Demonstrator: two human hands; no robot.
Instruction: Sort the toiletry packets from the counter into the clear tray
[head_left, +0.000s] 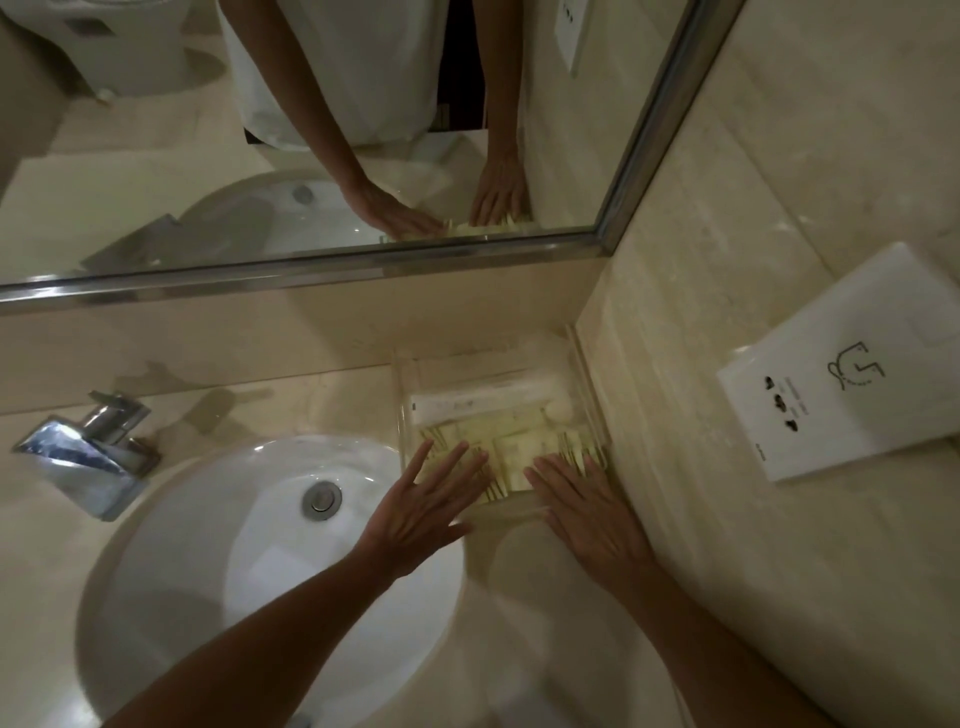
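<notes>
Your fingers are spreading flat, gripping nothing: your left hand (415, 514) and right hand (582, 504) are pressing on the pale toiletry packets (514, 441) lying in the clear tray (402, 415), sitting on the beige counter (519, 587) between sink (234, 571), mirror (311, 156) and tiled wall (727, 260).

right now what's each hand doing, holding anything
Left hand: open, fingers spread flat on the packets in the clear tray, gripping nothing.
Right hand: the same.
</notes>
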